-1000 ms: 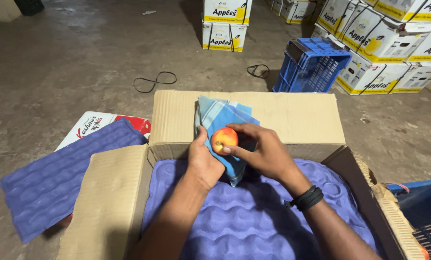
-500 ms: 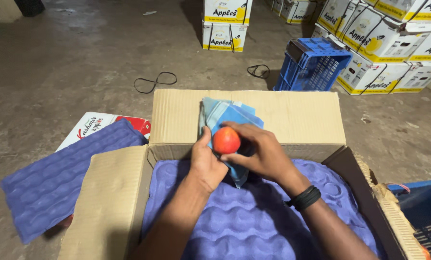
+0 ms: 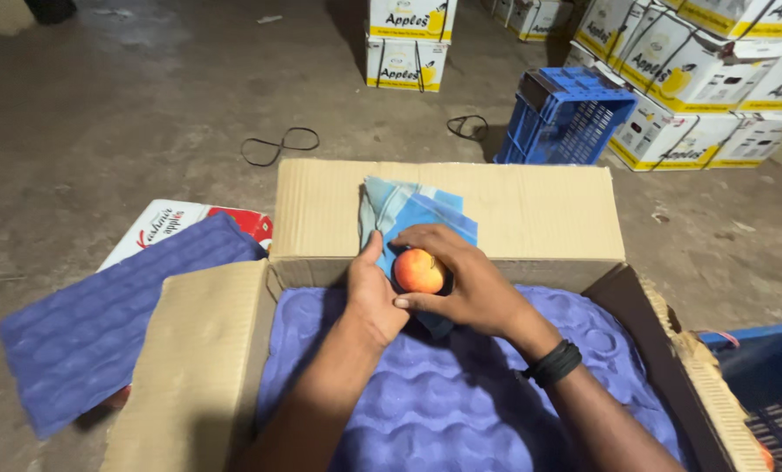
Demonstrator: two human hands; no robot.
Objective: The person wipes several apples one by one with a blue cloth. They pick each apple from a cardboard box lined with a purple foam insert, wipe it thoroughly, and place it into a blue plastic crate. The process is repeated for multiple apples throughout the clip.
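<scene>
- Red-orange apple (image 3: 420, 270) with a yellowish patch sits right in the middle of the head view, pinched between both hands over the far edge of the open cardboard box (image 3: 207, 367).
- Right hand (image 3: 461, 284) wraps the apple from the right side, fingers curled over the top and thumb underneath, so it's clamped on the fruit. There's a black band (image 3: 555, 363) on that wrist.
- Left hand (image 3: 373, 293) presses against the apple's left side, thumb pointing up and fingers tucked under it; looks like it's gripping the apple plus the cloth below.
- Blue cloth (image 3: 417, 214) lies bunched on the far flap of the box, just behind the apple, and a bit of it hangs down under the hands.
- Inside the box is a purple moulded fruit tray (image 3: 426, 411), dimpled; both forearms reach across it.
- A second purple tray (image 3: 102, 323) rests on the concrete floor (image 3: 128, 96) to the left, partly over a flat white and red carton (image 3: 177, 223).
- Further back: a blue plastic crate (image 3: 566, 118), stacked white and yellow fruit cartons (image 3: 697, 79), and a couple of black strap loops (image 3: 279, 144) on the floor.
- Another blue crate (image 3: 767, 385) peeks in at the right edge.
</scene>
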